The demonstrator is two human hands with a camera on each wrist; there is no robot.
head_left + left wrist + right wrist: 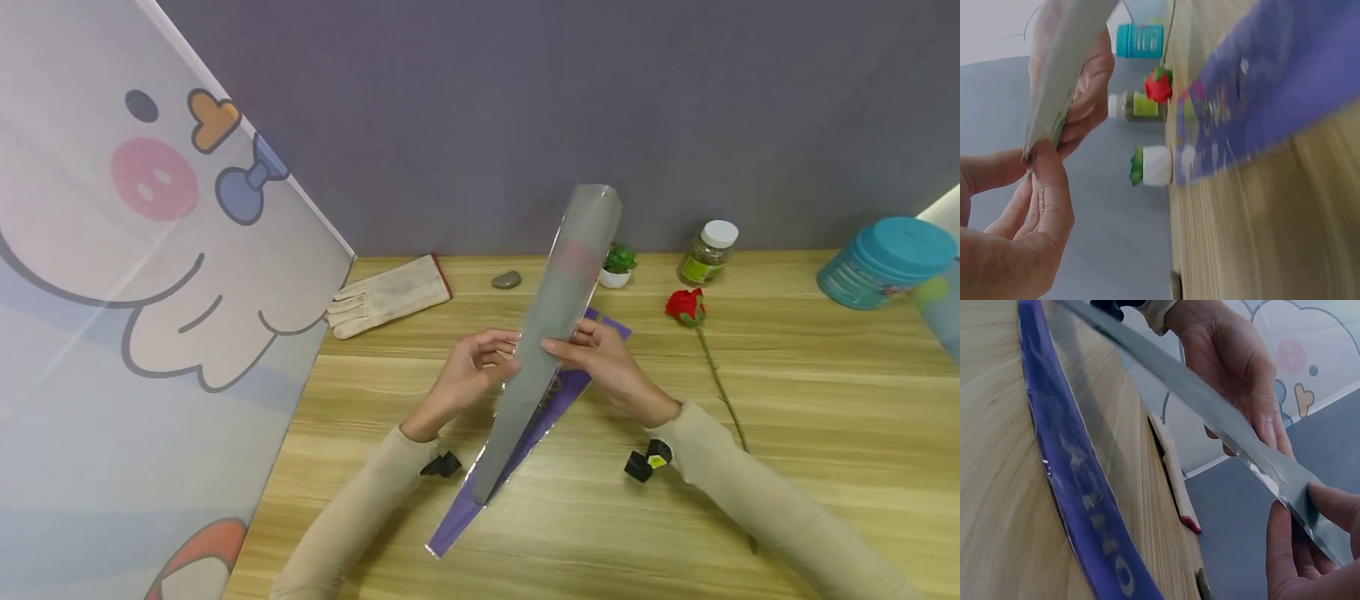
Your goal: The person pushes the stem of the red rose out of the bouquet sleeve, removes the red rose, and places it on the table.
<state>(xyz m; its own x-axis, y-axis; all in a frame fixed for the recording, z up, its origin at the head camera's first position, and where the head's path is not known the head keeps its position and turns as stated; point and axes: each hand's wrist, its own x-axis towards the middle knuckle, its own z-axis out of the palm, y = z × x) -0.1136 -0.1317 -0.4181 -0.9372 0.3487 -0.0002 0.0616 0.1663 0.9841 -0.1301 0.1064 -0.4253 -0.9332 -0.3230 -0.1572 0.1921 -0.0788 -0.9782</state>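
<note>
Both hands hold up a long, tapering grey flower sleeve (538, 325) with shiny clear edges, tilted, its wide end toward the wall. A faint pink patch shows through its upper part. My left hand (474, 375) pinches its left edge between thumb and fingers, also seen in the left wrist view. On the opposite edge my right hand (611, 367) pinches it, thumb on the near face. Below lies a purple sleeve (456, 523) with gold lettering, partly hidden by the grey one. To the right, a red rose (684, 307) on a long stem lies on the table.
Along the back of the wooden table (585, 533) are a white work glove (393, 296), a grey stone (507, 280), a small potted plant (617, 271), a white-lidded jar (705, 254) and a teal tub (870, 271). A cartoon-printed panel (187, 450) borders the left.
</note>
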